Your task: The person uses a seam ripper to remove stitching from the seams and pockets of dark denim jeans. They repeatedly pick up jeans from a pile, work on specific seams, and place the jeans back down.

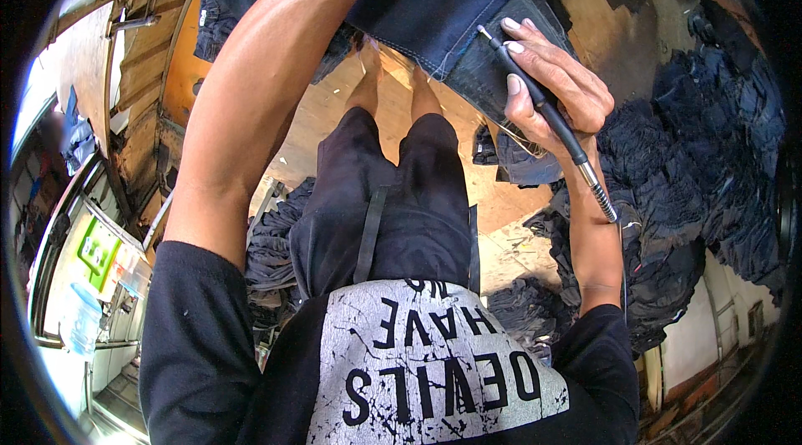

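My right hand point(561, 81) is closed around a slim black pen-shaped rotary tool handpiece point(543, 99). The handpiece has a thin metal tip at its upper end and a metal collar with a spring at its lower end, where a thin cord runs down past my forearm. That tip is over a dark blue denim garment point(443, 6), close to a stitched edge; whether it touches cannot be seen. Greyer denim point(522, 31) lies beside that edge, under my fingers. My left forearm point(288, 35) reaches across the garment and leaves the picture at the top, so the left hand is hidden.
A large heap of dark garments point(685, 144) rises on the right, with another dark pile point(280, 232) by my legs at left. Wooden boarding point(309, 140) lies below. A clear blue water jug point(81, 320) and a green item point(98, 253) stand at far left.
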Motion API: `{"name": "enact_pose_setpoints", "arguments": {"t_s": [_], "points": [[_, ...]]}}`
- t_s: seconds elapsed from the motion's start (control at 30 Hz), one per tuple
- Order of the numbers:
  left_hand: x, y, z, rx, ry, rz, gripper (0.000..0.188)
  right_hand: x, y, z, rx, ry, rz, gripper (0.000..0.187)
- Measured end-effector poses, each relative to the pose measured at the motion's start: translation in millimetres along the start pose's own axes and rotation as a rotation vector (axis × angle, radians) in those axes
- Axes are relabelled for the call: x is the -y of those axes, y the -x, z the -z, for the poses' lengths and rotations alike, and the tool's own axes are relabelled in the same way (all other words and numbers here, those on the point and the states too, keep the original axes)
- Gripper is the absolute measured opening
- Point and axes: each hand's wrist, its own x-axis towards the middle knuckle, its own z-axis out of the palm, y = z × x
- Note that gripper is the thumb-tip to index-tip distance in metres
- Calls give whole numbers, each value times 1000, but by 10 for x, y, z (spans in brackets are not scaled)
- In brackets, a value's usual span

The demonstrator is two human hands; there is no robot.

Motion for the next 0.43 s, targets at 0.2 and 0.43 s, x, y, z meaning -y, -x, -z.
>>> {"name": "enact_pose_setpoints", "arguments": {"t_s": [0.2, 0.43], "points": [[-17, -23, 4, 20, -15, 34, 18, -36, 13, -14, -50, -14, -17, 29], [-6, 3, 10, 6, -27, 18, 14, -43, 19, -22, -76, -3, -38, 30]]}}
